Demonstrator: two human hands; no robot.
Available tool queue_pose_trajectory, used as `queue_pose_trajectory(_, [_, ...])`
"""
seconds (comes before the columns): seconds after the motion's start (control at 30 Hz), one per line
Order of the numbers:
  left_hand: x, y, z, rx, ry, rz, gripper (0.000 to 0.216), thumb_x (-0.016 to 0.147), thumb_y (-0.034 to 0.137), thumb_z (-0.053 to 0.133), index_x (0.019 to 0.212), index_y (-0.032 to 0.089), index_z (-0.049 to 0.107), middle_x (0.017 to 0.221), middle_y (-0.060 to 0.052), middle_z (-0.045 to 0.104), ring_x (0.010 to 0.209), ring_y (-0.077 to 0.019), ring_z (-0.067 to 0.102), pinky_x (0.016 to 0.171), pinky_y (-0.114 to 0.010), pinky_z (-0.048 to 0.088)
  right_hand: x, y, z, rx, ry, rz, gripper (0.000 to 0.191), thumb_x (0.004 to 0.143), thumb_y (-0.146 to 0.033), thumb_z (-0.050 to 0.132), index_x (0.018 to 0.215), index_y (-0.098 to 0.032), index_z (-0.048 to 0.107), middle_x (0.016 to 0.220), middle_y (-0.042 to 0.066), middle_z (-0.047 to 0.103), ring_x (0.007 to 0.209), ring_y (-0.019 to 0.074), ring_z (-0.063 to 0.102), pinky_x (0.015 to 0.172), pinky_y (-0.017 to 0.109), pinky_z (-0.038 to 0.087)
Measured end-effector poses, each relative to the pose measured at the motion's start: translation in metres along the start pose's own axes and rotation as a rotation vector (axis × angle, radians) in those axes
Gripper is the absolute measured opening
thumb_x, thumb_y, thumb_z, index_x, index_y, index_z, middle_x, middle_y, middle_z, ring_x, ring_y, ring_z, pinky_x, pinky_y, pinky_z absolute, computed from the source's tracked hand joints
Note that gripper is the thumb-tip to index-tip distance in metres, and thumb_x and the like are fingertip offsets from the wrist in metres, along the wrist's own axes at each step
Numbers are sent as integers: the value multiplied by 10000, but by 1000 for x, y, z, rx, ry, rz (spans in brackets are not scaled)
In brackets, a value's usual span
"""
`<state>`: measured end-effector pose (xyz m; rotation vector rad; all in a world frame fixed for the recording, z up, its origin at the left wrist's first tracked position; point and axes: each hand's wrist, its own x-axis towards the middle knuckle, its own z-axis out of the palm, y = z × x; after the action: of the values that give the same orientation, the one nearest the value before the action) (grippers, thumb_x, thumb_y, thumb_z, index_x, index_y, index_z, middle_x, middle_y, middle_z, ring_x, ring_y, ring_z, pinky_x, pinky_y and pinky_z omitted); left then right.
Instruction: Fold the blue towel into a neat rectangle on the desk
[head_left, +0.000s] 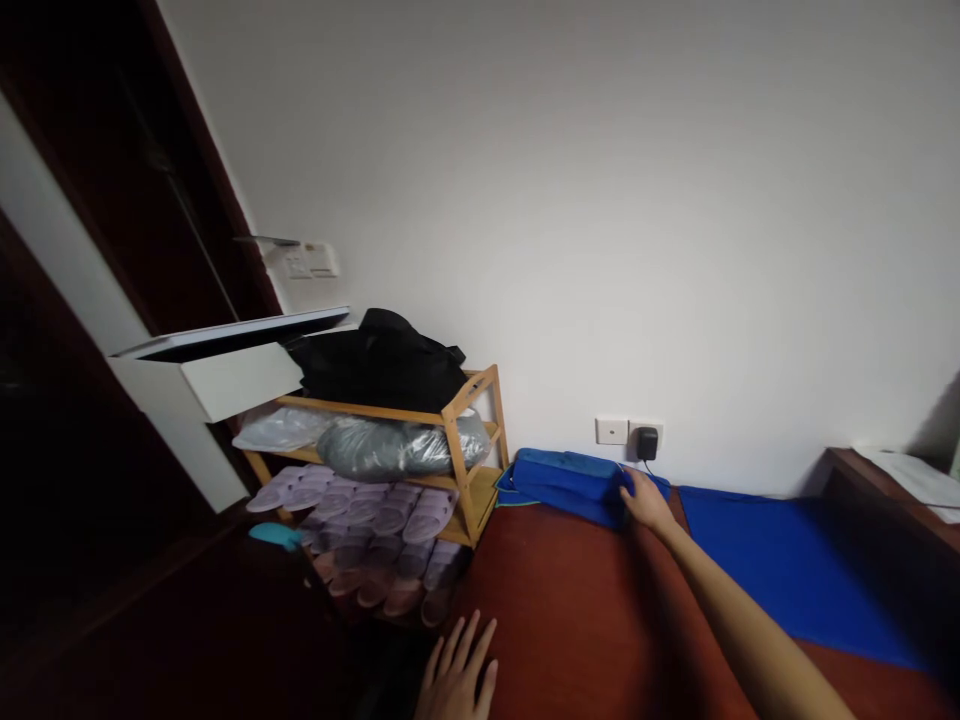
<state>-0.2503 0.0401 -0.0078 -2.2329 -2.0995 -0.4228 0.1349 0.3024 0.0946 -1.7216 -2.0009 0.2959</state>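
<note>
My right hand point(643, 500) reaches out to the wall side of the reddish-brown wooden surface point(562, 590). Its fingers are closed on the right end of a folded blue cloth point(562, 482), which has a light green edge at its left. The fingertips are partly hidden against the fabric. My left hand point(459, 675) is low in the view, at the left edge of the wooden surface. Its fingers are stretched out and it holds nothing. A flat blue mat point(787, 560) lies to the right of my right forearm.
A wooden rack point(465, 480) at the left carries a black bag point(382, 365), plastic-wrapped items point(397, 445) and several purple slippers point(375, 505). A white box point(240, 378) juts out beside the bag. A black plug point(646, 442) sits in the wall socket. Papers point(915, 480) lie at the right.
</note>
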Motion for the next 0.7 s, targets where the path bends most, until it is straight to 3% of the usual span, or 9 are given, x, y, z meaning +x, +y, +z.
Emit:
queue_pose_trajectory(0.13, [0, -13, 16, -13, 6, 12, 550, 1006, 367, 445, 1545, 436, 361, 1617, 56, 400, 1481, -284, 402, 1203, -553, 369, 43, -23, 20, 26, 18, 172, 592, 887, -314, 560, 1458, -180, 480, 1365, 170, 617, 1225, 291, 602, 1033, 452, 462])
queue_pose_trajectory(0.23, [-1, -17, 23, -13, 18, 29, 557, 1002, 377, 457, 1545, 449, 353, 1609, 56, 412, 1469, -284, 422, 1189, -544, 392, 46, -32, 27, 58, 59, 213, 499, 891, -345, 585, 1367, -196, 562, 1265, 167, 642, 1175, 310, 619, 992, 474, 481])
queue_pose_trajectory(0.33, [-3, -13, 19, -14, 17, 32, 548, 1014, 377, 432, 1550, 448, 347, 1615, 52, 407, 1471, -281, 419, 1189, -549, 390, 42, -49, 18, 118, 153, 164, 437, 939, -385, 530, 1317, -175, 597, 1257, 184, 598, 1185, 316, 605, 1019, 466, 469])
queue_pose_trajectory(0.5, [-5, -2, 7, -21, 37, -3, 528, 1027, 371, 407, 1552, 425, 367, 1628, 46, 395, 1484, -269, 397, 1210, -546, 352, 18, -93, -38, 319, 382, -74, 490, 998, -518, 421, 1365, -218, 545, 1344, 145, 502, 1173, 252, 588, 1003, 413, 510])
queue_pose_trajectory(0.6, [-5, 2, 1, -20, 46, -12, 528, 1019, 363, 419, 1544, 416, 390, 1627, 45, 403, 1482, -265, 398, 1216, -528, 337, -25, -110, -86, 606, 585, -210, 507, 905, -642, 577, 1222, -247, 610, 1309, 114, 541, 1128, 244, 592, 922, 407, 558])
queue_pose_trajectory(0.7, [-3, 4, -3, -19, 47, 3, 530, 1017, 374, 410, 1546, 395, 395, 1623, 35, 412, 1485, -258, 394, 1224, -518, 314, -85, -108, -131, 872, 542, -129, 517, 826, -671, 675, 1117, -248, 610, 1130, 66, 651, 981, 230, 636, 797, 374, 586])
